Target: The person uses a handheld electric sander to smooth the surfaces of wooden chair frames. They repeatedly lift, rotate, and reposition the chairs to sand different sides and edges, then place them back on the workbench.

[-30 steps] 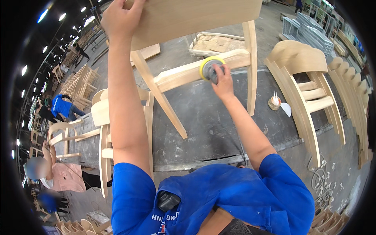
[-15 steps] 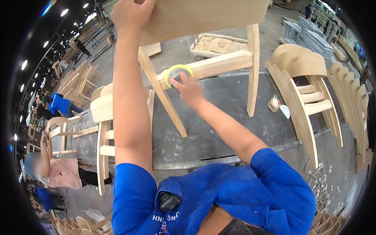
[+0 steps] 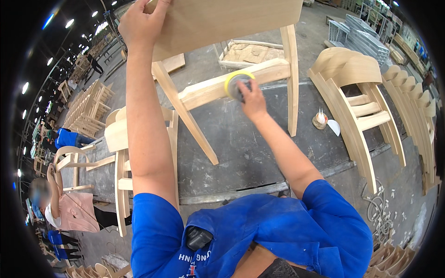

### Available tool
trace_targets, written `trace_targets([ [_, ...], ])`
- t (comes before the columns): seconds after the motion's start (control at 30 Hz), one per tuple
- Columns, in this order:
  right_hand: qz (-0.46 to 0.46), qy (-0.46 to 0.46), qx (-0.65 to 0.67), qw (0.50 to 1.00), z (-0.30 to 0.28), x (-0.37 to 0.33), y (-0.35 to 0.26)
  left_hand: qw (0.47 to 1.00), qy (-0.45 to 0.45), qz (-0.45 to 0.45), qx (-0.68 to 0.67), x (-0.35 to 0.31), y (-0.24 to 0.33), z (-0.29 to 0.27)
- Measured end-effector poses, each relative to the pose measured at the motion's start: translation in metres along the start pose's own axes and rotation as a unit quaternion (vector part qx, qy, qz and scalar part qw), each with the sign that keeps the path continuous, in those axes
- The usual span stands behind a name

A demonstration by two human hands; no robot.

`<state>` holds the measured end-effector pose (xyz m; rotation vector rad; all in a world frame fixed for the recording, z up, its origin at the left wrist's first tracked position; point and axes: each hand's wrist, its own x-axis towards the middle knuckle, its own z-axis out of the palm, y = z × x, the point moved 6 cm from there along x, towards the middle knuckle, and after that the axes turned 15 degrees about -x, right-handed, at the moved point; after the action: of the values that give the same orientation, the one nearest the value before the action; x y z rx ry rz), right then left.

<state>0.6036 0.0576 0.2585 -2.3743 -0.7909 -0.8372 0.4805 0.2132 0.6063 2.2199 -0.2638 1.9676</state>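
A pale wooden chair frame [image 3: 227, 23] stands on the dark worktable, with a wide curved back panel on top and two legs below. At its upper left, my left hand [image 3: 143, 28] grips the panel's edge, thumb on the near face. My right hand [image 3: 255, 103] holds a round grey sanding pad [image 3: 233, 86] with a yellow rim. That pad lies against the crossrail [image 3: 204, 95] between the legs, near the rail's middle. The right fingers are bent over its back and slightly blurred.
More chair frames [image 3: 350, 69] lean at the right, and another frame [image 3: 116, 134] is at the left. A small pot [image 3: 320, 121] sits beside a white half-round piece [image 3: 333, 127] on the worktable [image 3: 250, 153]. A co-worker in pink [image 3: 76, 211] handles a chair at far left.
My right hand has slid the sanding pad rightward along the crossrail, from near its left end to about the middle. My left hand keeps its grip on the panel. The view has shifted slightly.
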Motion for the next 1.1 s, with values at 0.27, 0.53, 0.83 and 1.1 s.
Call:
trace_targets([
  [0.27, 0.159, 0.047, 0.048, 0.985, -0.021, 0.003, 0.098, 1.0, 0.01, 0.021, -0.012, 0.001, 0.005, 0.0],
  [0.53, 0.065, 0.062, -0.001, 0.996, -0.007, -0.007, 0.034, 1.0, 0.001, 0.003, -0.013, 0.002, 0.007, -0.003],
  [0.83, -0.139, 0.095, -0.007, 0.986, 0.013, -0.012, -0.102, 1.0, -0.015, -0.01, 0.012, 0.003, 0.002, -0.002],
  [1.1, -0.184, 0.062, -0.025, 0.981, 0.026, -0.005, -0.139, 0.999, -0.021, -0.023, 0.013, 0.001, -0.004, 0.001],
])
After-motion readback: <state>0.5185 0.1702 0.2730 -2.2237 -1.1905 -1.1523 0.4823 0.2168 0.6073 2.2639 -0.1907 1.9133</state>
